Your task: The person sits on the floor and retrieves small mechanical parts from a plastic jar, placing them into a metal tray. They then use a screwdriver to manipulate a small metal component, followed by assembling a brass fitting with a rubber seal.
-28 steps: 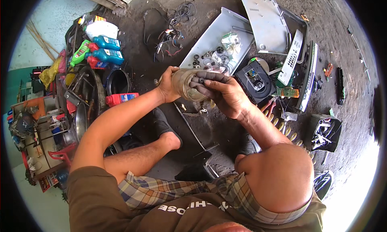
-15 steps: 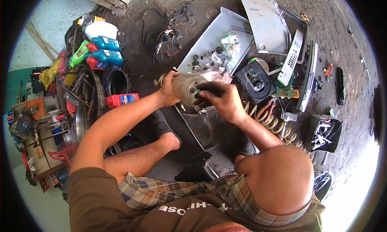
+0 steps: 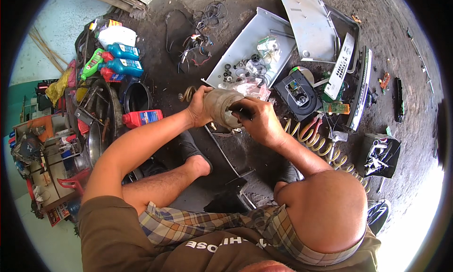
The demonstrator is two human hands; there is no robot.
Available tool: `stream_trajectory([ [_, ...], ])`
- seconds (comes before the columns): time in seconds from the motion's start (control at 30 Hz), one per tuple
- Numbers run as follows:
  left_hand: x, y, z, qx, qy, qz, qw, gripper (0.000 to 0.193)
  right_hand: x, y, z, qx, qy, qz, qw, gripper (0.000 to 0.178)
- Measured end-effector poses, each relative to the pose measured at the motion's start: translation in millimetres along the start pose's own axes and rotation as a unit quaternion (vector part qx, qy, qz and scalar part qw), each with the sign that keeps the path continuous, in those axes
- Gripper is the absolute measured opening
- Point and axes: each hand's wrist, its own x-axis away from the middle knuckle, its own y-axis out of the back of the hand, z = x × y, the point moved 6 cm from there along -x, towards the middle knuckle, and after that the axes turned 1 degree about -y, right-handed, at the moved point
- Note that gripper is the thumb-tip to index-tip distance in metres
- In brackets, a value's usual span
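My left hand (image 3: pixel 200 106) is wrapped round the side of a cloudy, dirty jar (image 3: pixel 217 105), tilted so that its round mouth turns toward my right hand. My right hand (image 3: pixel 262 120) is at that mouth. Its blackened fingers are bent and close together, and the tips reach inside the rim, where I cannot see what they hold. Just beyond my left wrist a loop of yellowish coiled hose (image 3: pixel 188 93) shows. A shallow grey metal casing (image 3: pixel 236 50), holding small black rings, wires and plastic bags, lies past the jar.
An opened disc drive (image 3: pixel 298 95) lies right of the jar, near red-handled pliers (image 3: pixel 312 126) and a coiled air hose (image 3: pixel 325 151). A black box (image 3: pixel 381 154) holds metal parts. At left are a red bottle (image 3: pixel 142 118), teal bottles (image 3: pixel 123 66) and a black pan (image 3: pixel 138 97).
My right hand's fingers have moved from across the jar's mouth into it. The jar has turned slightly, and my left hand keeps its hold.
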Motion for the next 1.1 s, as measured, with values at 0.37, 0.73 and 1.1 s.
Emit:
stream_trajectory([
  [0.37,-29,-81,-126,-0.091,-0.14,-0.011,0.986,0.08,-107,70,17,0.069,0.085,0.011,0.994,0.034],
  [0.73,-93,-43,-111,-0.705,-0.334,-0.082,0.62,0.021,-221,85,-60,0.335,0.148,-0.013,0.93,0.015],
  [1.1,-129,-39,-66,-0.77,-0.265,-0.199,0.545,0.016,-267,49,-128,0.533,0.122,0.096,0.832,0.02],
])
